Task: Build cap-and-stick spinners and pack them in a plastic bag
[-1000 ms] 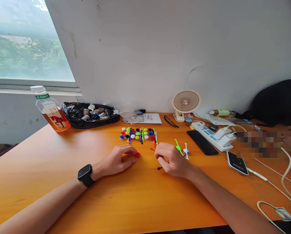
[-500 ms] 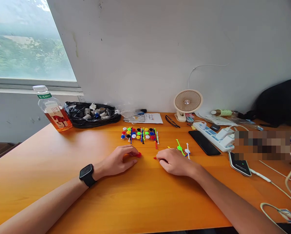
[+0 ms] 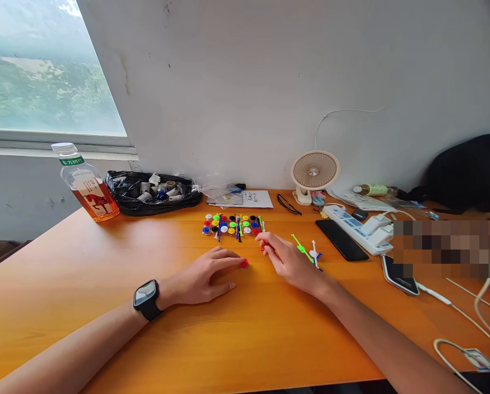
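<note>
We have the left hand (image 3: 206,276) lying flat on the orange table (image 3: 105,262), fingers stretched out, their tips touching a small red disc (image 3: 244,264). The right hand (image 3: 290,261) is curled, with thumb and forefinger pinching what looks like a thin red stick (image 3: 262,246), though it is too small to be sure. Both pieces sit just in front of the grid of coloured discs and sticks (image 3: 232,224). A green stick (image 3: 299,247) and a white stick (image 3: 314,253) lie just right of the hand. To work well here, we judge, we pin the disc lightly so it cannot skid. We grip the stick near its end, rest our wrists low on the table, and stay clear of the grid.
</note>
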{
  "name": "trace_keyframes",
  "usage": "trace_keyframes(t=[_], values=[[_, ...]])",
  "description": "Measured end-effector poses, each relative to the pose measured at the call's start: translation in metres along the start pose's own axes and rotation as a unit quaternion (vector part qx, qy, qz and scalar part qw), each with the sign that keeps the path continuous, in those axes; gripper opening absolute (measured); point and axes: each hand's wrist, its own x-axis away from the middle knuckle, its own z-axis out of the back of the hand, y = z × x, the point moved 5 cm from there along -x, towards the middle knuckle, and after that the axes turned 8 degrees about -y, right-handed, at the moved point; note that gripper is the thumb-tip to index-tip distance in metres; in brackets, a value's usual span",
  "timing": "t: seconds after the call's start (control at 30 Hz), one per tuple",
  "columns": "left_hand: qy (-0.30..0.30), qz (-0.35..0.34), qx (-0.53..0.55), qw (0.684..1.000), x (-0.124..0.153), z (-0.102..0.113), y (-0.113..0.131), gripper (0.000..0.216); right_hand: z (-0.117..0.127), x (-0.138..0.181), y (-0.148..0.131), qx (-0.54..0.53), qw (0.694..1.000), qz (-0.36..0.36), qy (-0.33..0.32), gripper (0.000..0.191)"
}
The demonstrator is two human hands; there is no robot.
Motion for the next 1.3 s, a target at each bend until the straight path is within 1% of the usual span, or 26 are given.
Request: trace_keyframes(t=[0.07, 0.13, 0.2, 0.3, 0.37, 0.47, 0.57, 0.67, 0.8, 0.93, 1.03, 1.3], values=[[0.02, 0.021, -0.007, 1.0, 0.001, -0.002, -0.005, 0.052, -0.004, -0.001, 0.0, -0.091, 0.995, -0.012, 0.042, 0.027], [0.042, 0.045, -0.005, 0.998, 0.002, -0.002, -0.01, 0.052, -0.008, -0.003, -0.002, -0.15, 0.986, -0.013, 0.067, 0.018], [0.052, 0.061, -0.003, 0.997, 0.003, -0.003, -0.014, 0.052, -0.012, -0.005, -0.007, -0.165, 0.983, 0.007, 0.075, 0.011], [0.055, 0.073, -0.005, 0.996, 0.003, -0.002, -0.014, 0.052, -0.017, -0.006, -0.013, -0.155, 0.984, 0.033, 0.084, 0.014], [0.056, 0.077, -0.004, 0.995, 0.002, -0.002, -0.014, 0.053, -0.023, -0.008, -0.012, -0.169, 0.983, 0.023, 0.075, 0.016], [0.058, 0.074, -0.001, 0.996, 0.002, -0.002, -0.013, 0.053, -0.036, -0.011, -0.004, -0.227, 0.972, -0.022, 0.051, 0.016], [0.067, 0.065, -0.006, 0.996, 0.001, -0.002, -0.013, 0.042, -0.049, -0.014, 0.006, -0.323, 0.943, -0.076, 0.032, 0.021], [0.069, 0.057, -0.001, 0.996, -0.001, -0.002, -0.014, 0.03, -0.056, -0.017, 0.01, -0.392, 0.915, -0.096, 0.018, 0.029], [0.053, 0.048, 0.011, 0.997, -0.003, -0.003, -0.014, 0.024, -0.06, -0.017, 0.014, -0.406, 0.906, -0.117, 0.012, 0.033], [0.056, 0.03, 0.002, 0.998, -0.004, -0.002, -0.011, 0.028, -0.06, -0.019, 0.019, -0.414, 0.898, -0.147, 0.01, 0.038], [0.06, 0.02, -0.012, 0.998, -0.005, -0.002, -0.009, 0.031, -0.058, -0.021, 0.019, -0.416, 0.894, -0.164, -0.006, 0.041], [0.04, 0.005, -0.059, 0.997, -0.008, -0.005, -0.003, 0.036, -0.053, -0.022, 0.015, -0.422, 0.887, -0.183, -0.031, 0.038]])
